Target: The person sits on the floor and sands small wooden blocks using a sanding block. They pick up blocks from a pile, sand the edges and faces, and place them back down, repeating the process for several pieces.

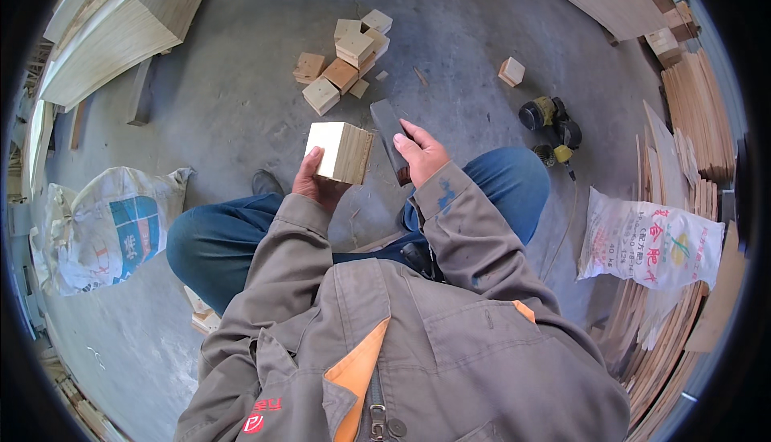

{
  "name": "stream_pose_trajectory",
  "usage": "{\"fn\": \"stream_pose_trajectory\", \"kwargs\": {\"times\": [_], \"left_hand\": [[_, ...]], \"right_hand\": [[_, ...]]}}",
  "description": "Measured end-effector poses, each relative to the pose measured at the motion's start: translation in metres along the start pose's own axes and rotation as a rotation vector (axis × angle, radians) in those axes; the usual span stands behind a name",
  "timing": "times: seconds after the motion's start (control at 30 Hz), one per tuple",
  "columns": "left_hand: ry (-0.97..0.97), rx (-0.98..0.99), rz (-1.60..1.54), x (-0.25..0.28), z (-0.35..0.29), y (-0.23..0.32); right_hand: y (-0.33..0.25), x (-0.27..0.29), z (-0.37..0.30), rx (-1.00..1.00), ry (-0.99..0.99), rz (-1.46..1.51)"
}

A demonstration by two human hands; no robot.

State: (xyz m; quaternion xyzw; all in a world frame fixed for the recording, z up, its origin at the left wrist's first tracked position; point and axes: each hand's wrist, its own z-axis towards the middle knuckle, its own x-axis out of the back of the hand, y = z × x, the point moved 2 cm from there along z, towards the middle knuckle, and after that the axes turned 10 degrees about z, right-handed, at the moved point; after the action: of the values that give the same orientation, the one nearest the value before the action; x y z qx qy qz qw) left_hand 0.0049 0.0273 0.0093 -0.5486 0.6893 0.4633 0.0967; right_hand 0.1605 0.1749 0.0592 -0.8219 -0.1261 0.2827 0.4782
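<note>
My left hand [316,181] grips a plywood block [341,153] from below and the left, thumb against its pale smooth face. Stacked layers show along the block's right side. In my right hand [420,153] is a long dark grey sanding block [389,130], held upright and tilted, with a brownish lower end. The two pieces are close together but apart, above the floor between my knees. Beyond them lies a loose pile of similar wooden blocks [353,46]. The fingers behind both held pieces are partly hidden.
A single block [511,71] and a yellow-and-black corded power tool [554,128] lie on the floor at right. White woven sacks stand on the left [88,225] and right [642,241]. Plywood sheets [120,40] are stacked at far left, thin boards [699,120] at far right.
</note>
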Motion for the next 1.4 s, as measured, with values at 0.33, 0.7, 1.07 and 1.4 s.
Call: {"fn": "stream_pose_trajectory", "kwargs": {"times": [0.33,0.7,1.07,1.4], "left_hand": [[-0.006,-0.028,0.009,0.029,0.017,-0.002],[0.365,0.012,-0.194,-0.006,-0.012,0.021],[0.362,-0.018,-0.016,0.016,0.002,0.017],[0.297,-0.069,0.105,-0.012,-0.018,0.018]], "right_hand": [[0.002,-0.004,-0.005,0.079,-0.118,-0.067],[0.025,-0.018,-0.013,0.02,-0.242,-0.145],[0.004,-0.025,-0.027,0.013,-0.149,-0.219],[0.028,-0.025,-0.003,0.159,-0.135,-0.359]]}}
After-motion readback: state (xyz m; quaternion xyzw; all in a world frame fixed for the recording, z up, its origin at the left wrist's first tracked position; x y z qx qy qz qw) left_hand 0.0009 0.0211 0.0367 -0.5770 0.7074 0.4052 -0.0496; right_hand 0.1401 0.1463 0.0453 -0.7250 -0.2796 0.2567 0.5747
